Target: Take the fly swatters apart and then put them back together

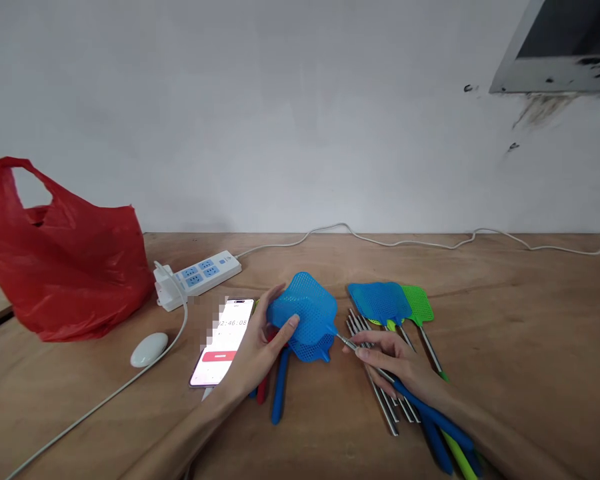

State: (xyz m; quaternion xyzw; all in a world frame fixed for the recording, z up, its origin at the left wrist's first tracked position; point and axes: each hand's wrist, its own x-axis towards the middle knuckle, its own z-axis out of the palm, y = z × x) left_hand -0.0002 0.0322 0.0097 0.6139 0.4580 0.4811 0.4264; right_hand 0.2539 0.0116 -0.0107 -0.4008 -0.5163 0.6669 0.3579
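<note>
Over the middle of the wooden table [510, 320], left hand [263, 340] has a blue swatter head [307, 300] pinched, thumb on the near face. Right hand [400, 363] is closed on the metal shaft [349, 343], tip at the head's neck; can't tell how far it's seated. Blue handle [435, 410] on the shaft's other end, lower right. Second blue head [313, 352] just below the held one, loose handles [279, 393] nearby. Metal rods [387, 413] under right hand; blue heads [380, 300] and green head [420, 305] farther right. Phone [230, 340] beside left hand, power strip [213, 273] beyond.
</note>
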